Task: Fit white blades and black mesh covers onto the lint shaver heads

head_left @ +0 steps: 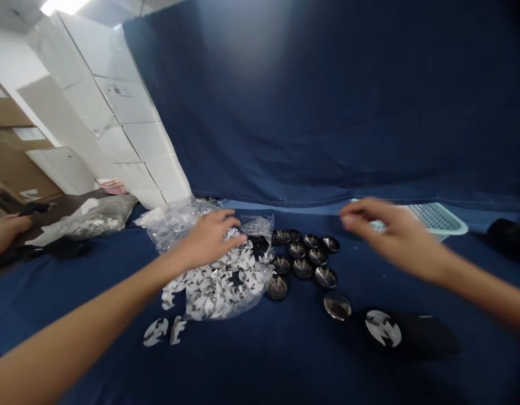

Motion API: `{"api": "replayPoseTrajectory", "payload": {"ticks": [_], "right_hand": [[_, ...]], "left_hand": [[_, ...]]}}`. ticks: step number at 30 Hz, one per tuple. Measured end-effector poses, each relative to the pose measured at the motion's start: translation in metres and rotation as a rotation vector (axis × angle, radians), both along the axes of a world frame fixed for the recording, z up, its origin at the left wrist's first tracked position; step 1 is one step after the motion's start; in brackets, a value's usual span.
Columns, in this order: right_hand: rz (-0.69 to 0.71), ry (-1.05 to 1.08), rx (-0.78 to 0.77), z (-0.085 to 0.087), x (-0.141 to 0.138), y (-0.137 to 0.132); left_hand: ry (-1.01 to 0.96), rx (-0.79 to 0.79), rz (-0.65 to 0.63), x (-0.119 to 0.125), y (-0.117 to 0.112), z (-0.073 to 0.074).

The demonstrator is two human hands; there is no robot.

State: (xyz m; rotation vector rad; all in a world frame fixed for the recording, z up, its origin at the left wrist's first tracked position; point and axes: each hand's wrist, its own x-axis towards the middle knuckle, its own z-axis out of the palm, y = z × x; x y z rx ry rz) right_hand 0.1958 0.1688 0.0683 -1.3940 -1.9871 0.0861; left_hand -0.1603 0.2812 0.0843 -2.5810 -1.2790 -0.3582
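Note:
My left hand (209, 236) reaches over a heap of small white cut-out pieces (218, 287) lying in and around a clear plastic bag (175, 222); its fingers are apart and nothing shows in them. On the right, my right hand (386, 233) is raised in front of a pale green basket (443, 219), blurred, thumb and fingertips pinched together; what they hold, if anything, is too small to make out. Between the hands sit several round black-and-silver caps (302, 268). One perforated disc (337, 305) lies nearer, beside a dark cylindrical object (429, 337) with a white cut-out piece (383, 328) at its end.
Two loose white pieces (156, 332) lie on the blue cloth (243, 360) at front left. A dark blue curtain (327, 101) hangs behind. White boxes (129, 101) are stacked at left. Another person's hand (9, 230) is at the far left, near a second bag (99, 216).

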Motion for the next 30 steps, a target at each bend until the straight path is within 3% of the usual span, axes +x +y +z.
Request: {"api": "replayPoseTrajectory", "payload": {"ticks": [2, 5, 8, 13, 18, 25, 30], "right_hand": [[-0.004, -0.103, -0.104, -0.020, -0.001, 0.019], [-0.019, -0.224, -0.245, -0.057, 0.001, 0.047], [0.009, -0.291, -0.351, -0.077, 0.005, 0.063], [0.072, -0.391, -0.410, -0.069, 0.007, 0.069], [0.104, -0.419, -0.399, -0.062, 0.013, 0.072], [0.068, -0.377, -0.377, -0.065, 0.018, 0.075], [-0.020, -0.309, -0.297, -0.050, 0.019, 0.050]], "left_hand": [[0.071, -0.049, 0.020, -0.002, 0.011, -0.015], [0.088, -0.103, 0.164, 0.000, 0.021, -0.043], [0.069, -0.126, 0.245, 0.004, 0.021, -0.055], [0.035, -0.186, 0.203, 0.006, 0.017, -0.039], [0.009, -0.270, 0.176, -0.004, 0.028, -0.019], [0.050, -0.369, 0.172, -0.010, 0.044, -0.012], [0.040, -0.380, 0.124, -0.007, 0.047, -0.004]]}}
